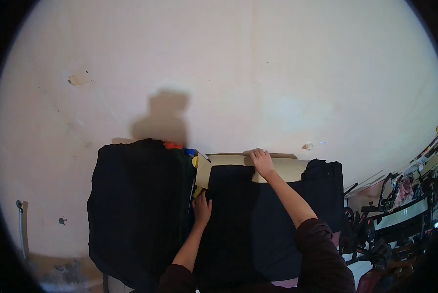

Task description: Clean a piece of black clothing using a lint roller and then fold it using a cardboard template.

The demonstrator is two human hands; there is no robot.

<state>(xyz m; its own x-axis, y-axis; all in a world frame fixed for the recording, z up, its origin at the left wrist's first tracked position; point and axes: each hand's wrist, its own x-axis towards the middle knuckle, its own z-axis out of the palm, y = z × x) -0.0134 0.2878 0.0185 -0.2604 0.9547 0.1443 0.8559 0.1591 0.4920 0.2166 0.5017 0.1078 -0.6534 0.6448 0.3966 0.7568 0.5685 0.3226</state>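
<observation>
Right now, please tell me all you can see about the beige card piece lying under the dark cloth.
The beige card piece looks like flat, stiff cardboard or pattern paper, pale tan, lying against the wall edge of the work surface. Dark cloth covers most of it, so only a top strip and a left flap show. The right hand presses flat on the top strip; the left hand rests on the cloth near the flap.

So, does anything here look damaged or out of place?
Mostly no. Only the wall has small chipped spots, one at upper left. Both hands, left and right, lie flat on dark cloth and beige card.
</observation>
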